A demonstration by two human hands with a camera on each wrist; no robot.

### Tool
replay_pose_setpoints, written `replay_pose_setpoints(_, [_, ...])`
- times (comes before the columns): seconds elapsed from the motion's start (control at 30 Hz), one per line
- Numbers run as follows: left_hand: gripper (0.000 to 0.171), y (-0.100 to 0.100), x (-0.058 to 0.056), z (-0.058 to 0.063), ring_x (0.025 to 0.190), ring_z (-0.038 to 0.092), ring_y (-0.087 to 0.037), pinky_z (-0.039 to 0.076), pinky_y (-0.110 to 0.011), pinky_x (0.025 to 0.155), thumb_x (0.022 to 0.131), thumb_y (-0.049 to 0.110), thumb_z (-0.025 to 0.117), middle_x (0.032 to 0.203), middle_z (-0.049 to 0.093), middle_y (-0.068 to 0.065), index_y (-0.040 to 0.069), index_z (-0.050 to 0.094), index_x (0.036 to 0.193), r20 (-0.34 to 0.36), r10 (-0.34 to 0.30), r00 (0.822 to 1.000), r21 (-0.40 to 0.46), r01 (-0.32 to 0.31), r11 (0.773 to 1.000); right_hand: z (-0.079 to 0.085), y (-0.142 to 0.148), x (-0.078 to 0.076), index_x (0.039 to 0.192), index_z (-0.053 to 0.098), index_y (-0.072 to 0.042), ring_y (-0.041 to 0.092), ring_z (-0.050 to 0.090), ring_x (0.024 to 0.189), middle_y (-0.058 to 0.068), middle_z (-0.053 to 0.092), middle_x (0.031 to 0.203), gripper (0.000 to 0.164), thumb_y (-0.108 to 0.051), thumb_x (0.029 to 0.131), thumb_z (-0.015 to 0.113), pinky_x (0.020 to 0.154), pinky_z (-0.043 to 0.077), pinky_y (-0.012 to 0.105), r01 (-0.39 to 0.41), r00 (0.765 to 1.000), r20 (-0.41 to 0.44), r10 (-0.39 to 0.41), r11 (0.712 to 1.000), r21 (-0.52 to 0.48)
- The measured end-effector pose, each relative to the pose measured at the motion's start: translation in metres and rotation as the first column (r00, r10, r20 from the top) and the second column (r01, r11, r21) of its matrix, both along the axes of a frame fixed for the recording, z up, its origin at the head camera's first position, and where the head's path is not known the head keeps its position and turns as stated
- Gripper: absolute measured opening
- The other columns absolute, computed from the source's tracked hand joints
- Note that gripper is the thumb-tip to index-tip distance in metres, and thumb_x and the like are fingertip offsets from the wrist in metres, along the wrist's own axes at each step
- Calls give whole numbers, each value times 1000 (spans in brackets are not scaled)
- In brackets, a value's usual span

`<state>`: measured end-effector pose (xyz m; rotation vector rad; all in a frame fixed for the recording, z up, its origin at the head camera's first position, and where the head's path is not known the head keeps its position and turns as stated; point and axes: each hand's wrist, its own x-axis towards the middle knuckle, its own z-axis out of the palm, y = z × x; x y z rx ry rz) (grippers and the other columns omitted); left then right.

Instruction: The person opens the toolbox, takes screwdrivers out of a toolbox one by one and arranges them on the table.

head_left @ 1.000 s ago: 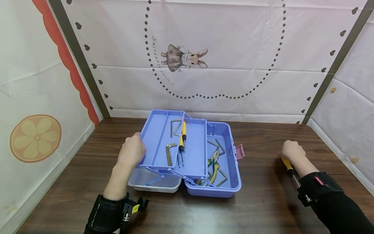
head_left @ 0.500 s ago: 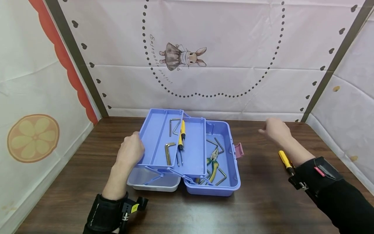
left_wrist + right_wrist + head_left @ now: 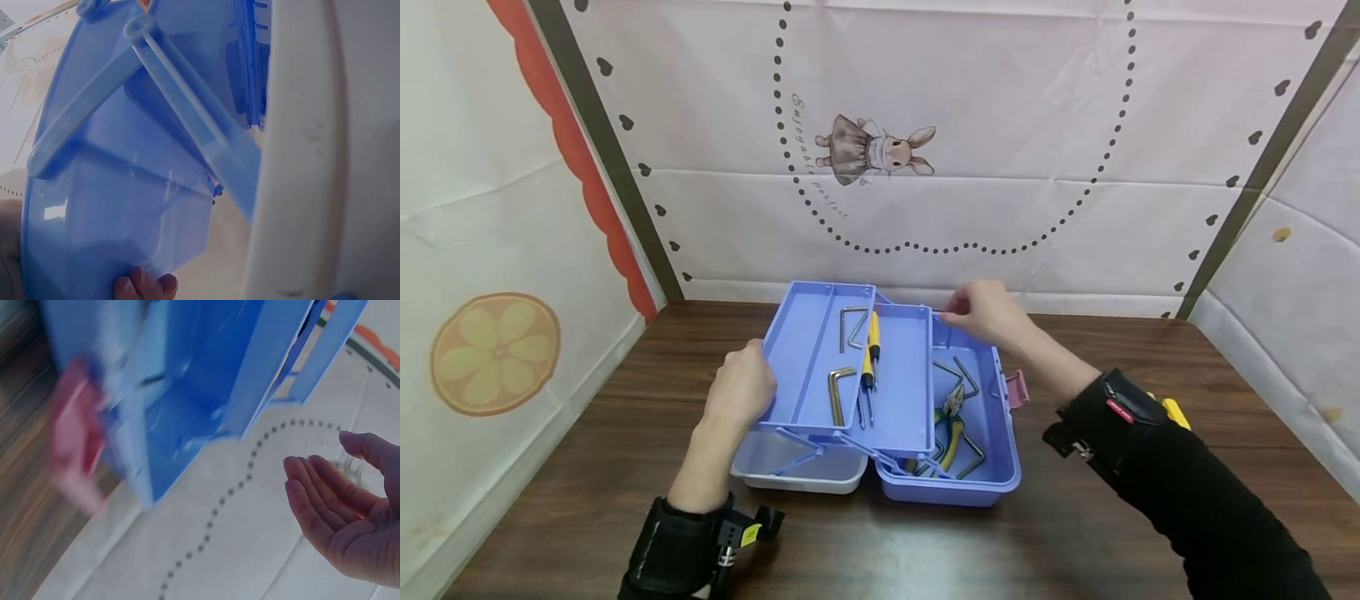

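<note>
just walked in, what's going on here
A person's left hand grips the upper tray of an open blue toolbox. The right hand, empty, is by the toolbox's far edge. Pliers and hex keys lie in the deep bin, two screwdrivers in the lower tray, and a yellow-handled tool on the table, partly behind the sleeve.

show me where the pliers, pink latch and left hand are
pliers point(image 3: 956, 430), head view, upper part of a handle
pink latch point(image 3: 1017, 390), head view, its middle
left hand point(image 3: 742, 387), head view, back of the hand
</note>
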<state>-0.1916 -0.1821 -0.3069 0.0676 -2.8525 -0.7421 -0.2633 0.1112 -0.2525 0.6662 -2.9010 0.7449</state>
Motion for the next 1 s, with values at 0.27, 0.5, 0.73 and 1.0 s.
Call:
replay_pose_setpoints(0.27, [30, 2, -1, 1, 72, 58, -42, 46, -48, 55, 85, 0, 34, 90, 55, -35, -16, 45, 108, -5, 7, 1000, -9, -7, 1000, -8, -37, -13, 90, 66, 1, 20, 58, 74, 10, 64, 83, 22, -19, 81, 62, 67, 47, 29, 11, 998, 62, -11, 1000, 12])
replay_pose_setpoints(0.5, [30, 1, -2, 1, 72, 58, -43, 46, -49, 55, 85, 1, 34, 90, 56, -35, -15, 46, 108, -14, 17, 1000, -21, -17, 1000, -18, -59, -25, 92, 66, -2, 19, 58, 75, 9, 64, 86, 24, -23, 81, 63, 65, 47, 28, 57, 990, 127, -62, 997, 43])
replay_pose_setpoints(0.73, [29, 0, -1, 0, 71, 58, -43, 45, -50, 54, 85, 1, 34, 88, 56, -35, -15, 47, 105, -24, 21, 999, -26, -22, 999, -25, -79, -34, 89, 68, -2, 18, 57, 73, 8, 65, 82, 25, -24, 81, 63, 65, 46, 28, 28, 990, 132, -40, 996, 89])
replay_pose_setpoints(1.0, [29, 1, 1, 0, 71, 58, -44, 45, -50, 54, 85, 1, 34, 88, 56, -35, -15, 47, 105, -23, 24, 999, -21, -24, 999, -35, -93, -41, 84, 66, -2, 17, 53, 68, 6, 61, 74, 21, -24, 81, 64, 59, 43, 25, 81, 981, 170, -97, 992, 99])
